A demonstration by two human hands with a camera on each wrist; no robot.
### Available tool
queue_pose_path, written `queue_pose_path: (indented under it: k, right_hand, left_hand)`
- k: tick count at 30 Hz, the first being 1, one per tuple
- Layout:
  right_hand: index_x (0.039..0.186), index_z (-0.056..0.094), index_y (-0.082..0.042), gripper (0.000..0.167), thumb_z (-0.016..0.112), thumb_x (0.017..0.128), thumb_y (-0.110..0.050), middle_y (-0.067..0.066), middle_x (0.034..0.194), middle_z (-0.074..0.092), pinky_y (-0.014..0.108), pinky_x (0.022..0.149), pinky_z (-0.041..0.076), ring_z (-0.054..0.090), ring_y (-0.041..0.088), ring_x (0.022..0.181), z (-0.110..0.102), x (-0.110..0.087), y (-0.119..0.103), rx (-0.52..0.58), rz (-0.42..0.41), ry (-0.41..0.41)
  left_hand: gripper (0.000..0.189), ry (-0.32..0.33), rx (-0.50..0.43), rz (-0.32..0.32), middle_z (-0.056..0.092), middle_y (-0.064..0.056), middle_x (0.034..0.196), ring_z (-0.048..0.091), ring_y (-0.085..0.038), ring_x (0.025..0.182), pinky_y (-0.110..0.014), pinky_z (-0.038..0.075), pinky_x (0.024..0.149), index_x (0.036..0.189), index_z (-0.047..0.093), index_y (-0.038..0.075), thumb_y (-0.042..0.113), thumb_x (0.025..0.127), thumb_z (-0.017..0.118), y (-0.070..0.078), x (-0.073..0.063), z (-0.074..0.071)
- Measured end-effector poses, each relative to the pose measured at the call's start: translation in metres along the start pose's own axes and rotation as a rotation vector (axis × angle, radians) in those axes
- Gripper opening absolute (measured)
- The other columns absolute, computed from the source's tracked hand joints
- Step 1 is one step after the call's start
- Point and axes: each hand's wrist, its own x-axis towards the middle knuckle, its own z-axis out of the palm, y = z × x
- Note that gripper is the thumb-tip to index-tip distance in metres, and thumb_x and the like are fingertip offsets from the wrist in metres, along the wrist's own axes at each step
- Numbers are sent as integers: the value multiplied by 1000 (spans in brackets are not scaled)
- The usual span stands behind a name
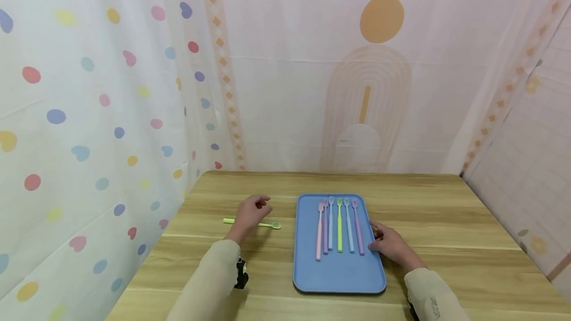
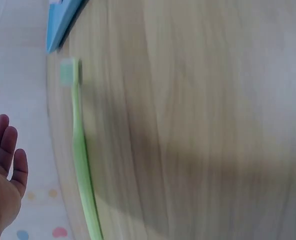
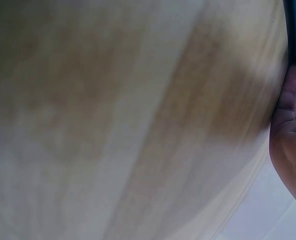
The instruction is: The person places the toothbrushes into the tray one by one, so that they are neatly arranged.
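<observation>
My left hand [image 1: 251,214] hovers over a green toothbrush [image 1: 265,224] that lies crosswise on the table, left of the tray. Its fingers are loosely bent with nothing between them; in the left wrist view the hand [image 2: 5,170] is apart from the toothbrush [image 2: 80,150]. The blue tray [image 1: 339,276] carries a row of toothbrushes, heads toward the far end: a pink one [image 1: 318,234], two purple, two light blue and a green one [image 1: 340,227]. At the tray's right edge, my right hand [image 1: 392,245] grips the rim, thumb on it and fingers at the side.
The wooden table [image 1: 446,222] extends around the tray. A white curtain with coloured dots [image 1: 102,98] hangs along the left side, and a patterned cloth [image 1: 281,103] hangs behind the far edge. Another pale cloth [image 1: 535,162] is at the right.
</observation>
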Motion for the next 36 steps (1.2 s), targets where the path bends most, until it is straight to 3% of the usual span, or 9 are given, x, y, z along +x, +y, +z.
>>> queue_pose_path:
  k: [19,28,36]
  right_hand:
    - [147,38,9,71,69,82,4,14,99,56,39,80,49,53,26,89,1,4,4,-4,-16,7]
    - [146,38,9,71,69,82,5,15,99,56,39,79,49,53,26,89,0,3,5,-1,-18,9]
    - [147,39,8,71,69,82,4,15,100,55,39,79,48,53,27,89,1,3,3,3,-11,6]
  left_hand:
    - [38,-101,60,-41,60,-22,125,53,-35,114,-52,43,96,127,63,-1,14,93,68,-49,1,-51]
    - [38,-114,54,-50,60,-24,125,54,-35,113,-52,43,97,128,63,-2,13,93,67,-64,5,-61]
    - [39,-146,77,-67,60,-23,123,55,-34,113,-51,44,96,129,62,-3,14,94,68,-69,9,-62]
